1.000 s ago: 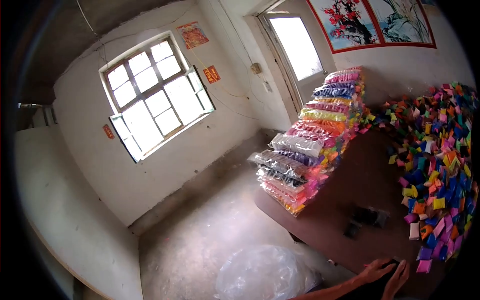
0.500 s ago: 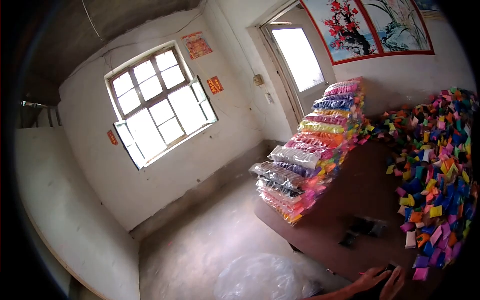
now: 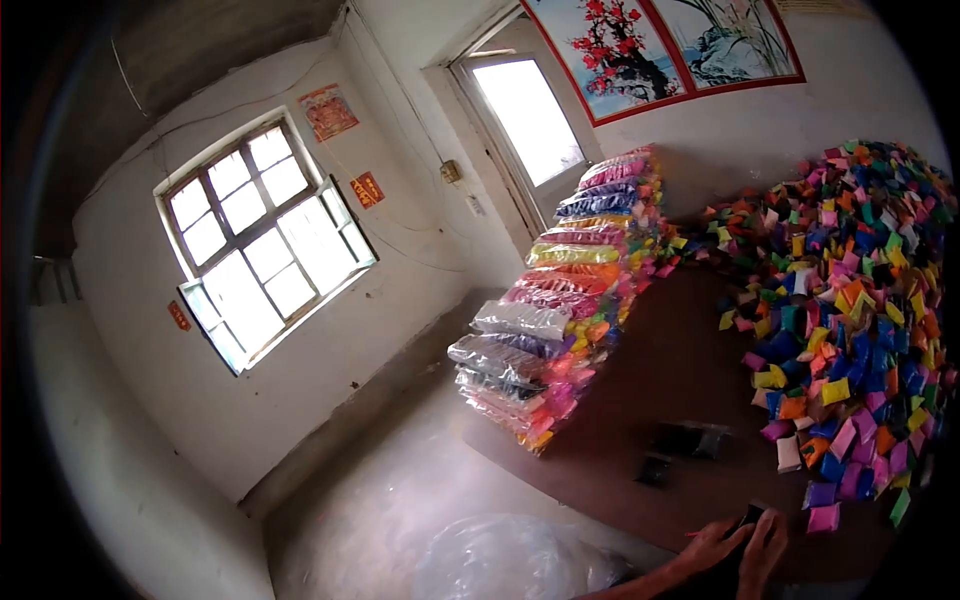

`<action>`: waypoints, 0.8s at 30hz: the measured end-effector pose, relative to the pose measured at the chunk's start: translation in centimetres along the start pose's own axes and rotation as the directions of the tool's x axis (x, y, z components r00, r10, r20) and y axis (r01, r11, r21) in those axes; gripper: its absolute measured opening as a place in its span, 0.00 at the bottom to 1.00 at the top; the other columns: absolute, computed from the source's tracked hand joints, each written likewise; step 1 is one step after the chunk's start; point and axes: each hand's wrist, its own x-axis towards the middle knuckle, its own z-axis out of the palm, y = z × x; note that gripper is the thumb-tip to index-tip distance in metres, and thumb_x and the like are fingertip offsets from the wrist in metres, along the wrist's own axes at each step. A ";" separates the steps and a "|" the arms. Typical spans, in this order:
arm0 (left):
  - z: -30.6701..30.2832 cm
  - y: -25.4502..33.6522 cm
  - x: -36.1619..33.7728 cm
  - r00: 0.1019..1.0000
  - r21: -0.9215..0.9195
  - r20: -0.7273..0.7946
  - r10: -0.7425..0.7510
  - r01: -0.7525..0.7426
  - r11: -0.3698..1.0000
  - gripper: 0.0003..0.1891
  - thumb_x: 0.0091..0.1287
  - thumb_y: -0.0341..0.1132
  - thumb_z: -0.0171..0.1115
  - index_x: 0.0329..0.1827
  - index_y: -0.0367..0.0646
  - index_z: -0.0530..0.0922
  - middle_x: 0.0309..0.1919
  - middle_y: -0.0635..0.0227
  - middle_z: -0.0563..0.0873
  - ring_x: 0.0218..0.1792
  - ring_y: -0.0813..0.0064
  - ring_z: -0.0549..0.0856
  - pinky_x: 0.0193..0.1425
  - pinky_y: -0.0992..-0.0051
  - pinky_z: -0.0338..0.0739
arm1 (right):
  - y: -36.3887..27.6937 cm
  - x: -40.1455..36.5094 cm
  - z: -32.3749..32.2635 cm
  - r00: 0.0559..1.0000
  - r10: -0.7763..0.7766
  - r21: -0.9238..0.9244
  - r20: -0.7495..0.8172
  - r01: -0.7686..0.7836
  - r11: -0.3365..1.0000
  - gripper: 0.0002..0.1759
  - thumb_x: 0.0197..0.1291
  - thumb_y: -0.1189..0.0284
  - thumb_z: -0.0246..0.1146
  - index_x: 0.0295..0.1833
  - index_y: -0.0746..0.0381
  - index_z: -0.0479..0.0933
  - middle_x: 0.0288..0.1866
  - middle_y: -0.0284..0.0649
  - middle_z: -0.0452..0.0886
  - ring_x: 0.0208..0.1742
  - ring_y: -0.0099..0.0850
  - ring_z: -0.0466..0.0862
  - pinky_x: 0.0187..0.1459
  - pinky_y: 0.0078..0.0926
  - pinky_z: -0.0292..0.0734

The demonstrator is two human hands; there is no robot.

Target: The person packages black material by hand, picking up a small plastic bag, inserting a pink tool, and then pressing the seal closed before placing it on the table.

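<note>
At the bottom right, my left hand (image 3: 712, 545) and my right hand (image 3: 765, 547) are close together over the brown tabletop (image 3: 640, 375). Between their fingers is a small black packet (image 3: 752, 514), partly covered by the hands. A thin reddish thing, too small to name, pokes out beside the left hand. Farther up the table lie some dark packets in clear plastic (image 3: 688, 440), with another small black packet (image 3: 653, 470) just below them.
A heap of small coloured packets (image 3: 850, 330) covers the table's right side. Clear bags of packets form a long stack (image 3: 545, 310) along the left edge. A clear plastic bag (image 3: 505, 560) rests at the bottom, near the floor (image 3: 360, 500). Behind are a window and door.
The view has swung to the right, so the room appears shifted left and more of the packet heap shows. Both hands stay together around the black packet.
</note>
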 end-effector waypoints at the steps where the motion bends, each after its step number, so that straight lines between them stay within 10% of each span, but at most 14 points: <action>1: -0.6 1.8 -0.3 0.999 -0.008 0.019 -0.031 0.031 0.999 0.19 0.82 0.45 0.63 0.51 0.33 0.83 0.35 0.52 0.86 0.36 0.68 0.84 0.43 0.62 0.78 | 0.2 0.1 0.1 1.000 0.010 0.017 0.007 -0.010 1.000 0.23 0.85 0.57 0.54 0.47 0.69 0.77 0.38 0.51 0.80 0.39 0.42 0.79 0.44 0.40 0.76; 5: -1.5 5.6 -0.9 0.995 -0.105 0.046 -0.092 0.097 0.990 0.19 0.82 0.45 0.63 0.52 0.34 0.84 0.35 0.53 0.86 0.38 0.74 0.83 0.43 0.64 0.78 | -0.4 0.0 -0.3 0.997 0.062 0.028 -0.052 -0.060 0.998 0.23 0.84 0.58 0.55 0.49 0.69 0.80 0.40 0.52 0.83 0.41 0.43 0.82 0.46 0.41 0.78; 9: -1.0 2.1 -1.2 0.989 0.116 -0.009 0.147 -0.145 0.983 0.14 0.82 0.44 0.63 0.53 0.40 0.85 0.40 0.58 0.89 0.41 0.76 0.85 0.44 0.65 0.80 | -3.1 -0.5 -0.3 0.995 0.033 -0.021 -0.089 -0.035 0.999 0.24 0.82 0.56 0.55 0.49 0.67 0.83 0.43 0.58 0.85 0.46 0.55 0.85 0.48 0.49 0.79; 11: -2.9 4.7 -1.3 0.971 0.366 0.182 -0.155 0.079 0.927 0.15 0.80 0.45 0.64 0.50 0.42 0.88 0.41 0.54 0.92 0.41 0.73 0.88 0.44 0.64 0.82 | -3.7 -0.6 -0.4 0.995 0.082 -0.104 -0.050 -0.087 0.991 0.26 0.81 0.54 0.53 0.51 0.66 0.85 0.46 0.61 0.86 0.50 0.62 0.86 0.50 0.54 0.78; 12: -1.8 0.4 -2.2 0.998 0.434 -0.046 0.037 -0.013 0.901 0.16 0.79 0.47 0.66 0.45 0.42 0.89 0.34 0.54 0.90 0.38 0.75 0.87 0.43 0.63 0.82 | -4.5 -0.6 -0.7 0.982 0.189 -0.212 -0.023 -0.190 0.959 0.25 0.80 0.54 0.53 0.50 0.66 0.84 0.46 0.62 0.87 0.50 0.64 0.86 0.50 0.56 0.78; 14: -2.9 9.2 -1.4 0.936 0.242 -0.022 -0.351 0.346 0.906 0.18 0.78 0.47 0.67 0.44 0.38 0.89 0.30 0.62 0.89 0.36 0.84 0.82 0.40 0.68 0.80 | -5.2 -0.3 -0.8 0.985 0.160 -0.154 -0.060 -0.167 0.974 0.22 0.78 0.57 0.57 0.44 0.65 0.83 0.43 0.61 0.87 0.47 0.64 0.87 0.48 0.57 0.80; 21: -2.4 12.2 -1.5 0.973 -0.327 -0.032 -0.228 0.206 0.922 0.14 0.79 0.41 0.66 0.44 0.35 0.85 0.30 0.74 0.82 0.36 0.85 0.76 0.37 0.75 0.72 | -6.1 -0.4 -0.7 0.995 0.054 0.063 -0.089 -0.049 0.997 0.14 0.77 0.65 0.64 0.47 0.67 0.84 0.36 0.54 0.88 0.37 0.44 0.91 0.40 0.38 0.83; 24: -3.1 11.0 -1.3 0.979 -0.160 -0.024 -0.204 0.198 0.967 0.14 0.79 0.40 0.66 0.42 0.35 0.83 0.29 0.76 0.80 0.34 0.85 0.73 0.36 0.76 0.70 | -6.6 -0.4 -1.3 0.997 0.063 0.058 -0.046 -0.060 0.996 0.14 0.77 0.67 0.63 0.44 0.68 0.84 0.33 0.52 0.86 0.33 0.39 0.88 0.38 0.36 0.81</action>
